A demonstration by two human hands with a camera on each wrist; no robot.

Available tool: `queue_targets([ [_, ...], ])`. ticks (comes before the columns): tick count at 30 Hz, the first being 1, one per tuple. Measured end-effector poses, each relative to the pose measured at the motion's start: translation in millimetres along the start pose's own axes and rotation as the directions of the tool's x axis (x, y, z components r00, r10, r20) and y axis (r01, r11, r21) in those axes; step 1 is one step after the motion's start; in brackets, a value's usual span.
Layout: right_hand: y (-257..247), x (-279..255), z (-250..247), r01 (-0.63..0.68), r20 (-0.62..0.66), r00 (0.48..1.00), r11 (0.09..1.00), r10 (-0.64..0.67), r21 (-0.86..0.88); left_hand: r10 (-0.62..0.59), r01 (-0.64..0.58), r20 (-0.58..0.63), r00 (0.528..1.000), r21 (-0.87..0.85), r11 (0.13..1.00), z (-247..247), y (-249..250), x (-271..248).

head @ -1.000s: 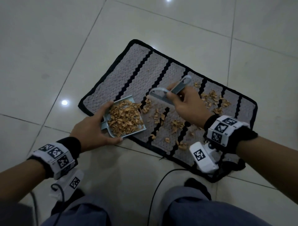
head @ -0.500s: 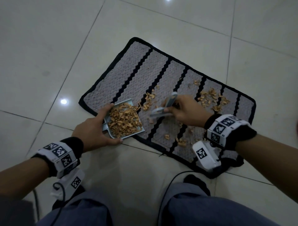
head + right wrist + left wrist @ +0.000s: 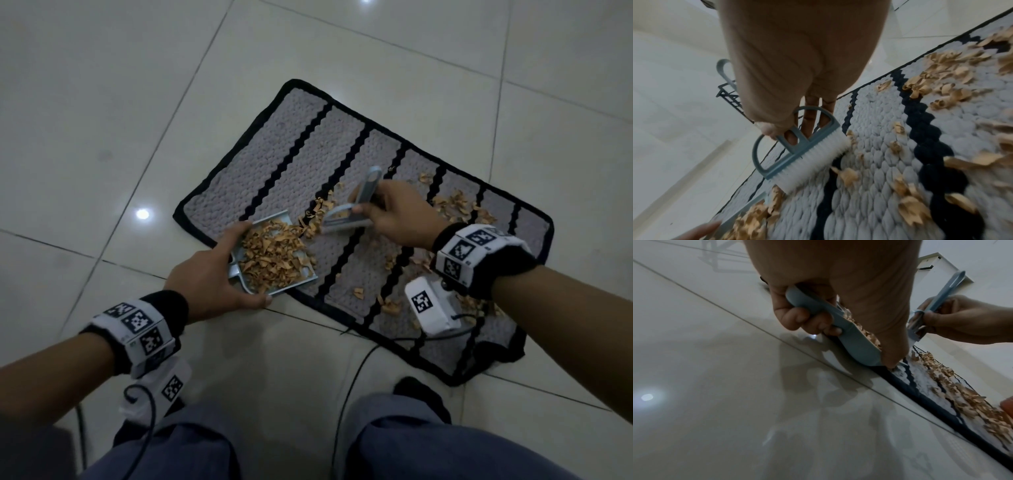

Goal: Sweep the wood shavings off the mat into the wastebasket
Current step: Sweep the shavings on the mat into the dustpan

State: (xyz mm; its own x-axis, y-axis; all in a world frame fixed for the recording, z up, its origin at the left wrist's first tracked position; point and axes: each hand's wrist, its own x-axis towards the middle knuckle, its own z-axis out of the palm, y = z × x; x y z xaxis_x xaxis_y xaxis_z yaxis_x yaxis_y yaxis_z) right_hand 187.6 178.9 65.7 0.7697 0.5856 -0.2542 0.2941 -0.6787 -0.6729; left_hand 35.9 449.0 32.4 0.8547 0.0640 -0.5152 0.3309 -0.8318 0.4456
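A grey mat [image 3: 308,147] with black stripes lies on the tiled floor. Tan wood shavings [image 3: 452,204] are scattered over its right half. My left hand [image 3: 209,274] grips a small blue dustpan [image 3: 274,257] by its handle [image 3: 809,305]; the pan rests on the mat's near edge and is heaped with shavings. My right hand [image 3: 397,216] holds a blue hand brush [image 3: 346,219] by its handle. Its white bristles [image 3: 813,160] touch the mat just right of the dustpan's mouth, with shavings [image 3: 849,175] beside them. No wastebasket is in view.
Pale floor tiles [image 3: 102,102] surround the mat. My knees in blue trousers [image 3: 445,445] are at the bottom of the head view, with a black cable [image 3: 346,394] between them. A dark wire rack [image 3: 729,95] stands on the floor beyond the mat.
My right hand has swept the brush leftward to the dustpan's mouth, pushing shavings against it. The left hand and dustpan have stayed at the mat's near edge.
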Motion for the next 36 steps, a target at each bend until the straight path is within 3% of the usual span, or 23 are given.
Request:
queue_targets([
  [6,8.3,-0.1,-6.7,-0.069,-0.227,0.968,0.983,0.107,0.168,-0.016,0.015,-0.027,0.999,-0.014,1.0,8.9,5.6,-1.6],
  [10,11.4,-3.5,5.3,-0.137,-0.465,0.87,0.987,0.161,0.087,-0.023,0.021,-0.045,0.999,-0.044,0.999,12.4,13.2,0.4],
  [13,14.1,0.9,18.3,-0.088,-0.566,0.818,0.995,0.1,0.048,-0.02,0.017,-0.053,0.998,-0.056,0.998,13.4,16.2,1.9],
  [21,2.1,2.9,67.8,0.005,-0.409,0.912,0.996,-0.04,-0.087,-0.03,0.026,-0.055,0.998,-0.069,0.997,20.2,20.2,2.8],
  [28,-22.5,-13.7,88.9,0.117,-0.381,0.914,0.99,-0.137,-0.073,-0.031,0.023,-0.068,0.997,-0.115,0.993,22.3,22.9,4.1],
  [36,-32.8,-19.3,89.3,0.115,-0.351,0.929,0.993,-0.118,-0.029,-0.019,0.009,-0.07,0.997,-0.142,0.99,21.6,23.6,6.0],
])
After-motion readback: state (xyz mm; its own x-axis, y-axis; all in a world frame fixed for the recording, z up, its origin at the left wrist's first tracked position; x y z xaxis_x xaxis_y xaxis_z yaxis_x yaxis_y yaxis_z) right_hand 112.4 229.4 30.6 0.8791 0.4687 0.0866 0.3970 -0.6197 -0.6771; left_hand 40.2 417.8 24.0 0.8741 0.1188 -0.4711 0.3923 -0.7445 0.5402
